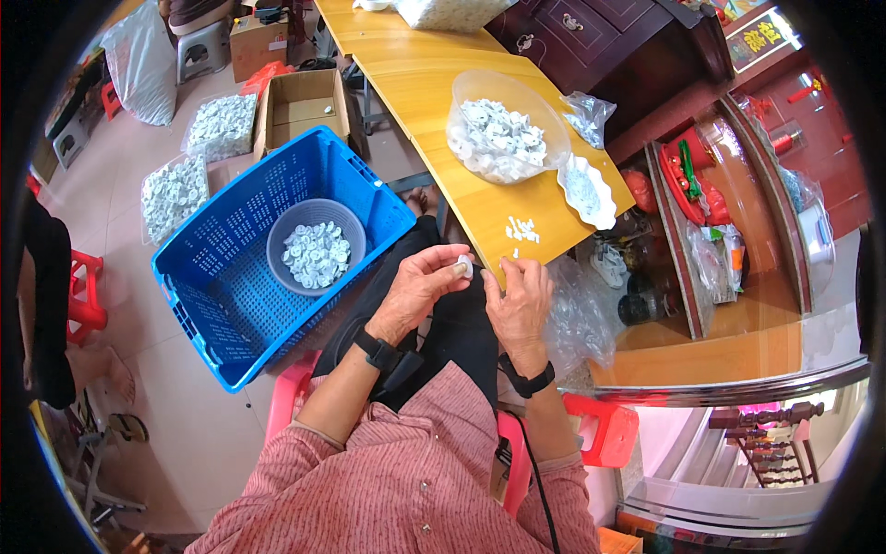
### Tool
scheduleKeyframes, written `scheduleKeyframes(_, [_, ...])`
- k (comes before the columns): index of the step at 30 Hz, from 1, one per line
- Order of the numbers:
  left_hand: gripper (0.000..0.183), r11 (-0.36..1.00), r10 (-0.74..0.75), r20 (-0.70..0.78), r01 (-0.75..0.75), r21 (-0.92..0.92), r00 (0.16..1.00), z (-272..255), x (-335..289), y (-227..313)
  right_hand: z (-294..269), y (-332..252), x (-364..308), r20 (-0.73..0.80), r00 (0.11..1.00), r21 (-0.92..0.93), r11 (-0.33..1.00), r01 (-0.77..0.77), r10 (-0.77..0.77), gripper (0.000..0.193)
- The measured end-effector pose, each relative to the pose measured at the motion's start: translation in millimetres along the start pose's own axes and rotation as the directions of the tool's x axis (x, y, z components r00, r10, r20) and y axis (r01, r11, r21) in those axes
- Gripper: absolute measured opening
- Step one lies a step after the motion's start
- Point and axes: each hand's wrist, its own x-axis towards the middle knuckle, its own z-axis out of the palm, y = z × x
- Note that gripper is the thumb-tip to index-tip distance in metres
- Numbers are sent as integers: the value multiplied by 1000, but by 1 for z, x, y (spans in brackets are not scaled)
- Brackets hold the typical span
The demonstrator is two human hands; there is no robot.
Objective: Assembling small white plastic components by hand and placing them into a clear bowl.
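Note:
My left hand (423, 284) pinches a small white plastic piece (464, 267) between thumb and fingertips, just off the near corner of the yellow table (406, 78). At that corner, my right hand (521, 309) has its fingers bent and its thumb apart from the index finger; I see nothing between them. Just beyond those fingertips lies a small pile of tiny white parts (522, 229). Farther up the table stands a clear round tub (466, 85) full of white pieces. Beside it is a white scalloped dish (604, 214) holding tiny pale parts.
To my left, a blue crate (221, 365) holds a grey bowl (275, 242) of white pieces. Past it are filled clear bags (220, 125) and an open cardboard box (268, 111). Clear plastic bags (581, 319) hang right of my right hand, beside a shelf (688, 268).

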Motion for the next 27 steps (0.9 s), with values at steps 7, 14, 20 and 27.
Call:
scheduleKeyframes(7, [36,1000,4,8,-4,-23,1000,2,-2,4,3,-3,-7,33,999,29,1000,-2,1,18])
scheduleKeyframes(14, [36,989,10,128,9,-147,992,1,0,5,-6,-5,-7,37,982,334,923,-189,187,10])
scheduleKeyframes(20, [35,994,5,213,18,-106,977,4,-4,3,-30,-22,-2,140,946,637,705,-312,293,8])
scheduleKeyframes(27, [40,996,4,262,20,-87,965,11,-8,3,-44,-23,-8,130,950,646,703,-298,284,8])
